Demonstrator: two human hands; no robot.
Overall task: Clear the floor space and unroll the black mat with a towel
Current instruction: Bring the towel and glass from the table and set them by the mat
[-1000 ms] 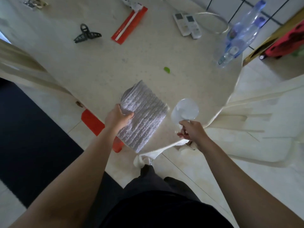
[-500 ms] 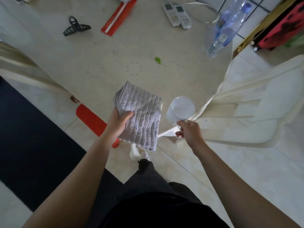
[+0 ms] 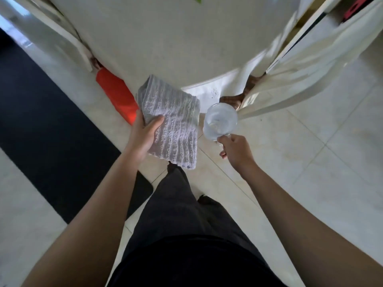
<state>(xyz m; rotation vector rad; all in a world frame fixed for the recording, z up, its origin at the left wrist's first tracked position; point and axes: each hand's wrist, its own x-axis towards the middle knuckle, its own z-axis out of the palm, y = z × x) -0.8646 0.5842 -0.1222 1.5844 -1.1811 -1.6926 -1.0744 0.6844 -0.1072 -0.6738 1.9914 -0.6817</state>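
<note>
While the left hand point(image 3: 143, 137) grips the folded grey towel point(image 3: 172, 121) above the floor, the right hand point(image 3: 235, 151) holds a clear glass point(image 3: 220, 121); the black mat point(image 3: 49, 121) lies left. No writing is legible.

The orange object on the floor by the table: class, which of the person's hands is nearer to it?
Left. The left hand, gripping the towel, sits just beside the orange object. The right hand, holding the glass, is farther off, beyond the towel.
</note>
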